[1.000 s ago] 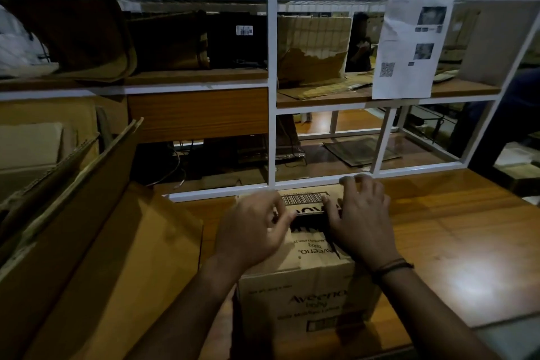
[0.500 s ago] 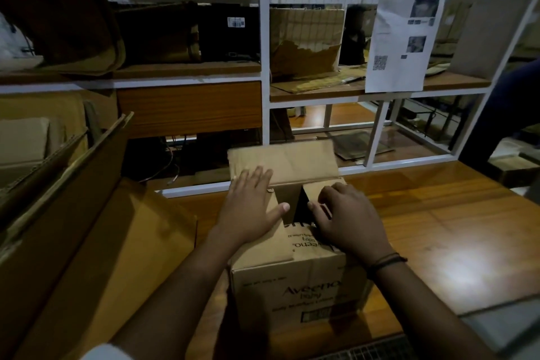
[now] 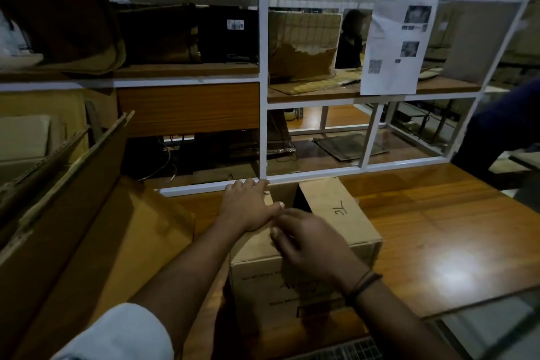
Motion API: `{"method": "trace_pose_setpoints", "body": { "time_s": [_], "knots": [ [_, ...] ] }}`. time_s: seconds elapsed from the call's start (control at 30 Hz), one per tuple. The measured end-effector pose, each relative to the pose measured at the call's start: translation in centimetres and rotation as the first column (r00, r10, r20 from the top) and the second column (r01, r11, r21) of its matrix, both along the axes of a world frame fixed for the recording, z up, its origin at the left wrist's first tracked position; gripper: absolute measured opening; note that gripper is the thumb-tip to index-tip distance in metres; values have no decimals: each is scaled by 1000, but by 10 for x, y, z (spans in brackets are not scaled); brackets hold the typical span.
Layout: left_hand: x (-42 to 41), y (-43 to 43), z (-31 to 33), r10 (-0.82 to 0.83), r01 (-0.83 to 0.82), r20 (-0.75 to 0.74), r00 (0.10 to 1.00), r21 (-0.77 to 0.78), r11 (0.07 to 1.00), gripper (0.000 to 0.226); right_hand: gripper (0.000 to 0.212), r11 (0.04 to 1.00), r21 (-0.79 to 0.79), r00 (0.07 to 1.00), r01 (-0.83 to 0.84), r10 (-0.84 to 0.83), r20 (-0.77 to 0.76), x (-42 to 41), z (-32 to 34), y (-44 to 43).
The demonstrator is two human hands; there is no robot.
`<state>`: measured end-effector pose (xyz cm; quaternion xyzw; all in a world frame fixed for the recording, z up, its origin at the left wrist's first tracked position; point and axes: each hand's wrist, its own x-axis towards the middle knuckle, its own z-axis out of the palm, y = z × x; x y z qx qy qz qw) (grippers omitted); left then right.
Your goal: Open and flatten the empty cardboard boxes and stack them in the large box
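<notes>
A small brown cardboard box with printed text on its front stands on the wooden table in front of me. Its top shows a dark gap between the flaps. My left hand lies flat with straight fingers on the box's left top flap, fingertips at the far edge. My right hand hovers blurred over the near top edge with fingers bent; whether it grips a flap I cannot make out. The large open cardboard box stands at the left, its flaps leaning outward.
A white metal shelf frame rises just behind the box, holding cardboard pieces and a taped paper sheet. The wooden table extends to the right. A person in dark clothing stands at the far right.
The raised far flap has gone down and the right flap now lies folded over the top. My left hand slid to the far edge; my right hand pulled back toward me.
</notes>
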<state>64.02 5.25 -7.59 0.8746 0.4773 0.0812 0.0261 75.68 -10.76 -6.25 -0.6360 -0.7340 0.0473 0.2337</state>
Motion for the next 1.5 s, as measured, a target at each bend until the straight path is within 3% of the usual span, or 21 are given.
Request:
{"method": "trace_pose_setpoints", "body": {
  "time_s": [0.1, 0.2, 0.37, 0.5, 0.6, 0.7, 0.77, 0.83, 0.93, 1.0, 1.07, 1.13, 1.2, 1.23, 1.3, 1.33, 1.37, 1.4, 1.5],
  "knots": [
    [0, -1, 0, -1, 1, 2, 1000, 6, 1000, 80, 38, 972, -105, 974, 209, -197, 111, -22, -8, 4],
    [-1, -2, 2, 2, -2, 11, 1000, -2, 1000, 80, 49, 882, -215, 901, 418, -375, 217, -24, 4, 8],
    [-2, -3, 2, -3, 3, 9, 1000, 1, 1000, 80, 54, 823, -80, 791, 563, -508, 341, 12, 16, 13],
    [-3, -2, 0, -15, 15, 15, 1000, 16, 1000, 81, 51, 740, -198, 762, 643, -590, 269, 54, 13, 12],
    [-2, 0, -1, -11, 11, 18, 1000, 27, 1000, 81, 38, 762, -300, 815, 573, -569, 111, 73, 5, 8],
    [0, 3, -2, 1, -3, 55, 998, 30, 1000, 79, 34, 781, -290, 822, 554, -569, 38, 81, 1, 1],
    [0, 3, -1, 7, -9, 174, 985, 9, 1000, 74, 36, 777, -256, 808, 576, -588, 32, 79, -1, -2],
    [-2, 0, 5, 22, 23, 442, 897, -97, 995, 61, 40, 766, -200, 789, 611, -610, 75, 74, -4, -3],
    [-10, -6, 26, 157, 132, 822, 548, -271, 954, 37, 41, 781, -155, 797, 604, -596, 101, 74, -6, -6],
    [-23, -8, 45, 287, 206, 896, 340, -368, 907, 35, 42, 783, -174, 800, 597, -597, 59, 75, -5, -6],
    [-38, -5, 60, 388, 251, 884, 260, -450, 857, 32, 42, 776, -157, 789, 611, -614, 39, 74, -5, -5],
    [-55, 0, 67, 408, 140, 865, 291, -461, 876, 33, 42, 769, -124, 776, 628, -630, 24, 72, -7, -2],
    [-75, 9, 68, 394, -115, 831, 394, -381, 918, 42, 42, 766, -91, 769, 636, -639, -3, 73, -11, -1],
    [-85, 13, 66, 389, -237, 770, 505, -309, 921, 49, 41, 768, -75, 770, 636, -638, -16, 73, -12, 0],
    [-101, 13, 60, 414, -414, 503, 759, -119, 903, 58, 40, 774, -33, 772, 633, -634, -44, 75, -16, 0],
    [-104, 10, 54, 420, -434, 391, 819, -57, 899, 58, 39, 778, 1, 776, 628, -627, -62, 75, -18, 1],
    [-104, 2, 48, 381, -388, 339, 860, -50, 920, 54, 37, 783, 45, 783, 620, -616, -86, 75, -20, 2],
    [-100, -10, 40, 298, -282, 385, 873, -100, 954, 45, 35, 786, 97, 791, 611, -601, -118, 74, -22, 3],
    [-78, -50, 13, 32, 83, 576, 817, -173, 981, 32, 25, 762, 266, 807, 591, -547, -225, 70, -28, 6]
  ]
}}
